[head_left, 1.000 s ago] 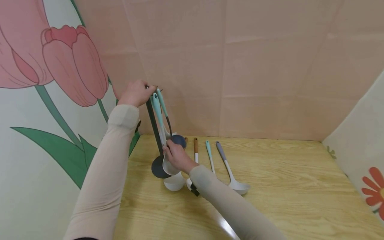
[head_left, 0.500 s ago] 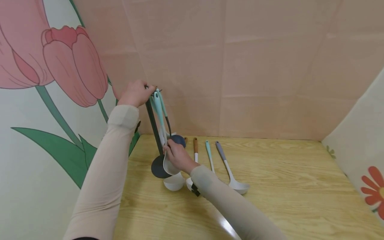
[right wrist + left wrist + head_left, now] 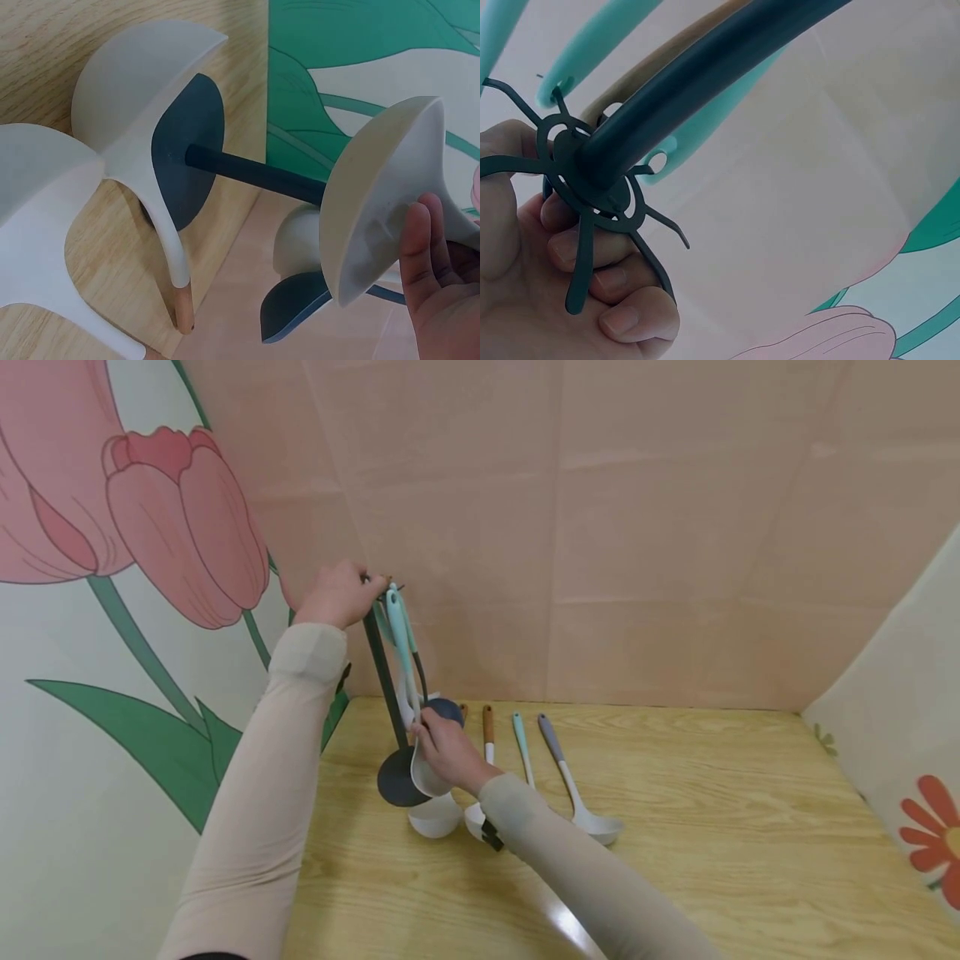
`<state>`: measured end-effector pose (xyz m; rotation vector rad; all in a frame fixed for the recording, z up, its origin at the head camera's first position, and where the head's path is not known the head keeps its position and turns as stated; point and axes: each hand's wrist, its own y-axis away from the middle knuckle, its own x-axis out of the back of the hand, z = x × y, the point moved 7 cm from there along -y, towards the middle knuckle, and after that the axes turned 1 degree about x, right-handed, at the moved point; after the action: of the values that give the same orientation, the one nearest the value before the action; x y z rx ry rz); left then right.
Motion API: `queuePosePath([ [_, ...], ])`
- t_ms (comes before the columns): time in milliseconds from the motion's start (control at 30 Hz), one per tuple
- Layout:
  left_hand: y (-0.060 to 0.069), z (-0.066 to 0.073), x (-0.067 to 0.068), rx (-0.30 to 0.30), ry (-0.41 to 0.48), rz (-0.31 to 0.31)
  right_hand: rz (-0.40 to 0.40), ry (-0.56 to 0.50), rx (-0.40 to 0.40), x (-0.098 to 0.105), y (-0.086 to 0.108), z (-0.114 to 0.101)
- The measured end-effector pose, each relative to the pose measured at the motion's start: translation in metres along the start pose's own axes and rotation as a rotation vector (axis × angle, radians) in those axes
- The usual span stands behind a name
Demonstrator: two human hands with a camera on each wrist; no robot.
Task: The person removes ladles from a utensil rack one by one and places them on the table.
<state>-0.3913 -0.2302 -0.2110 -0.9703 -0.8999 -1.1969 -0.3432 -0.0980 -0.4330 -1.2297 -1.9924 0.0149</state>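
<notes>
A dark utensil stand [image 3: 386, 677] with a round base rises at the table's left back. My left hand [image 3: 337, 595] holds its top, fingers curled under the hook ring [image 3: 585, 255] in the left wrist view. Several handles hang from the hooks, teal ones and a brown one. My right hand [image 3: 450, 750] grips a white ladle with a teal handle [image 3: 397, 622] low on its shaft, just above the bowl [image 3: 367, 210]. The top of that handle is up by the hooks. Behind it hang a dark blue ladle head [image 3: 446, 710] and a pale one [image 3: 294, 244].
On the wooden table [image 3: 720, 827] lie several white ladles: one bowl [image 3: 435, 817] in front of the stand, others with a brown handle [image 3: 489, 725], a teal handle [image 3: 521, 735] and a purple handle [image 3: 552, 737]. A tulip-printed wall [image 3: 187, 518] stands close on the left.
The ladle in my right hand has shifted slightly to the right, its handle top still by the hooks. My left hand has stayed on the stand's top.
</notes>
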Motion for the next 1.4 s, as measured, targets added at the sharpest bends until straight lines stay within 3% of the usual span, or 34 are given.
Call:
queuePosePath([
  [533, -0.003, -0.002, -0.004, 0.005, 0.001, 0.009, -0.017, 0.013, -0.008, 0.0, 0.005, 0.002],
  [1000, -0.002, -0.003, -0.004, 0.007, -0.005, 0.003, -0.009, 0.041, 0.037, -0.004, 0.01, 0.004],
  [1400, -0.003, -0.004, -0.002, 0.003, 0.0, -0.015, 0.004, 0.028, 0.009, -0.003, 0.019, 0.016],
])
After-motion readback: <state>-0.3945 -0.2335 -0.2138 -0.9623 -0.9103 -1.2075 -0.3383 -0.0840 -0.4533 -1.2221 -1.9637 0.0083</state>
